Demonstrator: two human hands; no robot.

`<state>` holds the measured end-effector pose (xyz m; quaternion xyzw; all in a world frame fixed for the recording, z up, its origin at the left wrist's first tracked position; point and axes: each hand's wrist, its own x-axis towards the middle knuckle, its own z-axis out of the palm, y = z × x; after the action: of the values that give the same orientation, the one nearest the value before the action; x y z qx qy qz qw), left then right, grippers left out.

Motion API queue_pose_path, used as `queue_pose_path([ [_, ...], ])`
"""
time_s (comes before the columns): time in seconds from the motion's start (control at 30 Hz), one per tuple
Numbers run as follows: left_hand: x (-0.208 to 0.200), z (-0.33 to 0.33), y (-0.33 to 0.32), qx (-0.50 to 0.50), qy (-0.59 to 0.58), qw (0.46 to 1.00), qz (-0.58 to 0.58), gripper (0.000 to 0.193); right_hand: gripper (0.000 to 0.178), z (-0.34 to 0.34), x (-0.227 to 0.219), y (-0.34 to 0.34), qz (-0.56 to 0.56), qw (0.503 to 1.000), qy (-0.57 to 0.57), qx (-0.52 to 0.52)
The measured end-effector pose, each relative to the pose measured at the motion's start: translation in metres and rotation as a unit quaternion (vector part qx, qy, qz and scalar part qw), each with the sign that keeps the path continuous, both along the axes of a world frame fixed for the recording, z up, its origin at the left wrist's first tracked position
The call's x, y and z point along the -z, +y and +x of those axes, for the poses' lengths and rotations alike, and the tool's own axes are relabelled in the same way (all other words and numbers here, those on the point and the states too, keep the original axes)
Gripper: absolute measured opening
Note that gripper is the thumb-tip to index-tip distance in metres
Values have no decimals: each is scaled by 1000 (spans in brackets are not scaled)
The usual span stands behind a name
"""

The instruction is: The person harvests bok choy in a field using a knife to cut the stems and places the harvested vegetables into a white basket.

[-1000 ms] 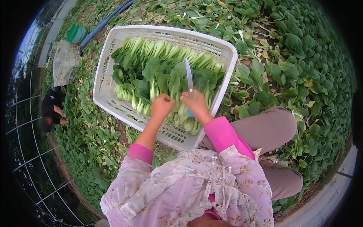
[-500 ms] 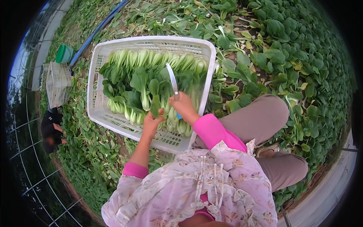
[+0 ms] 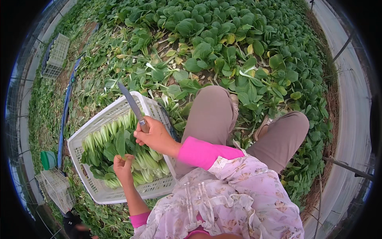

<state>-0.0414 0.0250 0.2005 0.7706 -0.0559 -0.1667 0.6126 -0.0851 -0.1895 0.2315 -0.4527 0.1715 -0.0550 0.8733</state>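
The right hand (image 3: 156, 137) is clenched round a knife (image 3: 132, 105), blade tilted up over the white crate (image 3: 104, 194); the left hand (image 3: 123, 166) grips a leaf of the greens (image 3: 115, 149) packed inside it.

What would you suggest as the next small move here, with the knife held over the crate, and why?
Probably lift the left hand off the bok choy in the white crate and swing the knife aside. The right hand grips its handle, blade raised above the greens, close to the left fingers.
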Motion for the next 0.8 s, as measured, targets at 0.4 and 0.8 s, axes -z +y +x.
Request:
queue_pose_path([
  [0.4, -62, 53, -181, 271, -221, 933, 80, 18, 17, -143, -4, -209, -226, 890, 89, 386],
  [0.8, 17, 74, -394, 635, -226, 701, 232, 17, 27, -85, 199, -261, -446, 768, 447, 110],
])
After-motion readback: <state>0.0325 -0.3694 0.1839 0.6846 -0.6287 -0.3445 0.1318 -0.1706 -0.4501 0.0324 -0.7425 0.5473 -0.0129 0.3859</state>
